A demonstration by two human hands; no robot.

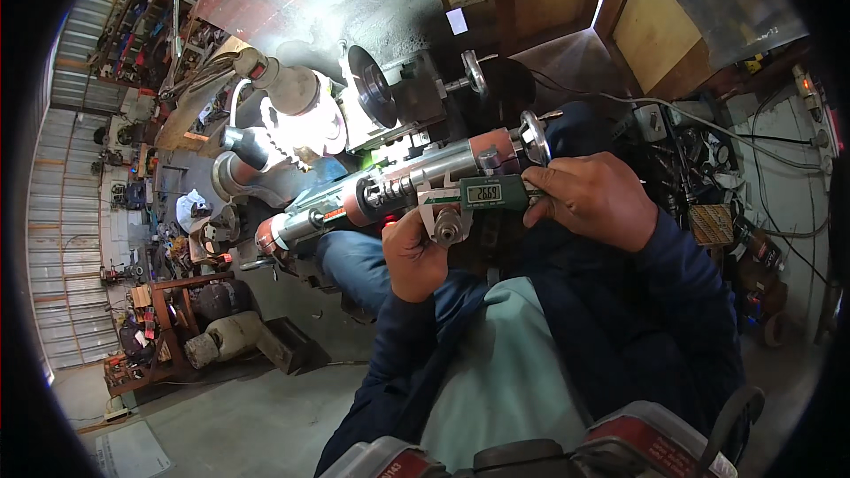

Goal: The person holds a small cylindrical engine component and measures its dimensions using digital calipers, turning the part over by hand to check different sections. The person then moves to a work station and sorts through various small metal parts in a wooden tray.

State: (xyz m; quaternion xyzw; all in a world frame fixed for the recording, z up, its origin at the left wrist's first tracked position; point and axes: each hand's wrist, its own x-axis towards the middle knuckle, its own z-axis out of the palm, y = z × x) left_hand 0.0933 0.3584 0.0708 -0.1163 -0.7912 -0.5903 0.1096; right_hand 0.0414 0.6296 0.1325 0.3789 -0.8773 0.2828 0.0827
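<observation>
Caliper [482,195] before lathe [390,115] — part [447,226] between jaws

My left hand [414,252] is raised in front of my chest, fingers curled closed, thumb up. My right hand [591,199] sits just beside it, fingers pinched forward. Both forearms rise from below, bent inward, in dark sleeves.

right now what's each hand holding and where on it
The right hand grips the digital caliper by its beam. The left hand holds a small round metal part between the caliper's jaws.
</observation>
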